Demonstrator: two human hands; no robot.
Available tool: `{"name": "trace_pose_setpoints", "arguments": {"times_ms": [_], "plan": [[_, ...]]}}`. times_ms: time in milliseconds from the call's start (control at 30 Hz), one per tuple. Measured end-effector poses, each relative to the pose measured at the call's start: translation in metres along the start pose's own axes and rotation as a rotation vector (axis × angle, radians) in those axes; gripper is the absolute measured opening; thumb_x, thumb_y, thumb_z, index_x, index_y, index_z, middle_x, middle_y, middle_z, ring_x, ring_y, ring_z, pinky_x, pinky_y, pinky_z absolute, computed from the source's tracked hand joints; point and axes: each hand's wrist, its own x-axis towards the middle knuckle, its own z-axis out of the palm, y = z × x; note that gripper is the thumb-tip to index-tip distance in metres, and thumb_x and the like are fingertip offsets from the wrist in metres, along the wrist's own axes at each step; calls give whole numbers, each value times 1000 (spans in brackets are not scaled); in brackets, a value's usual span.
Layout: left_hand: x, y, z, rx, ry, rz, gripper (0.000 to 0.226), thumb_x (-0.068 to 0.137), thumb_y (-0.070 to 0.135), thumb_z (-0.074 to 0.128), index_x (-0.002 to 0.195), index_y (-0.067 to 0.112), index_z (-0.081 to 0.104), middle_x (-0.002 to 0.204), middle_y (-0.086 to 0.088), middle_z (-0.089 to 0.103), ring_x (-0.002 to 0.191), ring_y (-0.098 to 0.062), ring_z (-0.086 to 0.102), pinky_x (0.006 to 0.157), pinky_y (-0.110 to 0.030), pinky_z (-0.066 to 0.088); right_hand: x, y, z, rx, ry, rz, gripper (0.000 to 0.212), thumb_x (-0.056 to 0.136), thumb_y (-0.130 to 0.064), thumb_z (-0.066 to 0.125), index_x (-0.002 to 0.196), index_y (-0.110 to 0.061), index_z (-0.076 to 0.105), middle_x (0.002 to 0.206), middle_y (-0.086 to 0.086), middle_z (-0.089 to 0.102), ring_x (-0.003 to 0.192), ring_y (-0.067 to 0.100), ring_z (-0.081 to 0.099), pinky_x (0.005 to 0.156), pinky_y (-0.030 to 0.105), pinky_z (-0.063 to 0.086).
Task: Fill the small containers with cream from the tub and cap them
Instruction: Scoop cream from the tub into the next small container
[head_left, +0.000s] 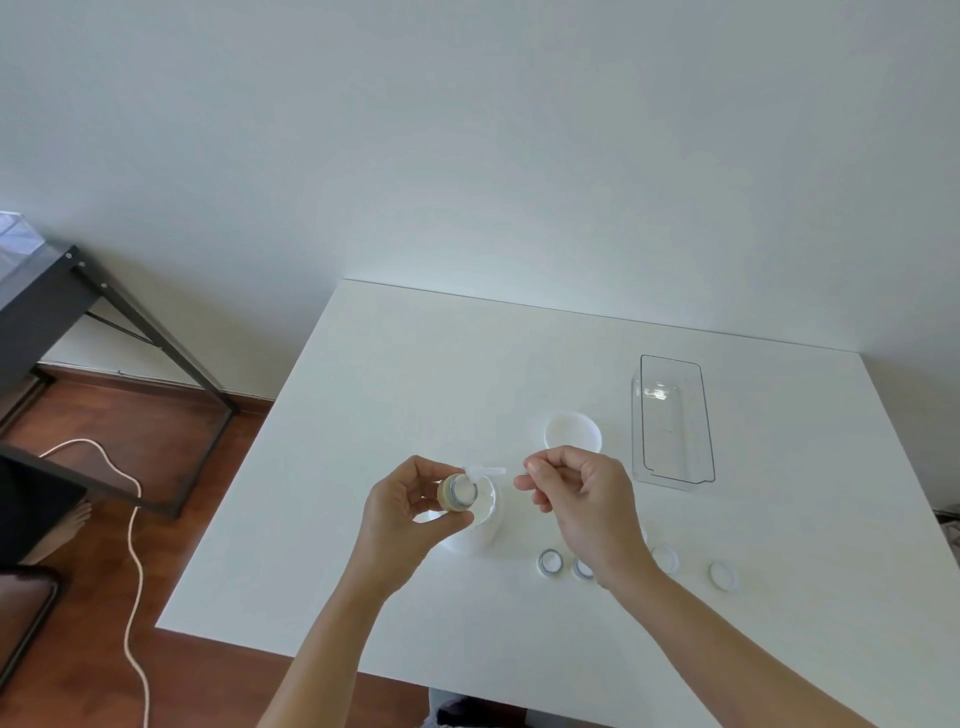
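Cream is being transferred into a small container (458, 492) held above the open tub (480, 514), which stands near the middle of the desk (395, 374), toward its front edge.

Clear tray (672, 421): stands empty near the right edge of the desk, well apart from the work. White lid (573, 430), presumably the tub's: lies behind the right hand, toward the back edge.

Left hand (410, 512): fingers and thumb curled round the container, mouth tilted toward the person. Hold it directly over the tub so any drip falls back in.

Right hand (582, 501): thumb and forefinger pinch the handle of a small white spatula (485, 471), whose loaded tip touches or sits just beside the container rim; which of the two cannot be told. Wipe the blade against the inner rim, not the outer thread, since cream on the thread is likely to stop the cap seating.

Two more small containers (550, 562) stand near the front edge just right of the tub, beside the right wrist. Caps (723, 574) lie further toward the right edge; one cap is partly hidden by the forearm. Whether those containers are filled cannot be told.
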Motion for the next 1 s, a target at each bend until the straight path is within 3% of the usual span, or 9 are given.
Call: {"name": "trace_pose_setpoints", "arguments": {"times_ms": [300,533,667,867,1000], "plan": [[-5,5,-6,-55,-96,-45,41,73,-7,84,93,28,77,97,1,78,85,-14,71,85,-31,58,3,-6,-3,-48,-82,9,14,92,-14,61,82,-15,71,72,-4,75,59,4,64,59,14,49],[-8,8,-12,-137,-247,-106,34,84,-7,74,112,12,74,110,-16,75,95,-19,70,89,-30,55,10,-13,-11,-102,-186,-54,15,92,-12,61,81,-16,71,72,-3,75,58,5,59,60,14,48],[-9,8,-14,-128,-313,-121,34,87,-4,72,116,13,73,115,-11,76,103,-18,70,92,-28,55,13,-18,-15,-145,-268,-93,17,93,-13,60,81,-20,71,71,-3,74,59,3,57,62,12,47],[-9,10,-16,-176,-318,-126,34,82,3,76,112,20,77,114,-6,77,104,-13,71,87,-22,54,19,-25,-23,-201,-353,-107,23,93,-9,58,79,-21,70,69,-2,72,63,3,59,64,12,45],[-9,9,-19,-203,-277,-119,37,75,5,78,110,18,77,113,-9,77,101,-15,72,86,-26,56,25,-23,-31,-173,-268,-73,25,94,-8,56,77,-21,70,67,-2,70,59,6,52,63,16,45]]}}
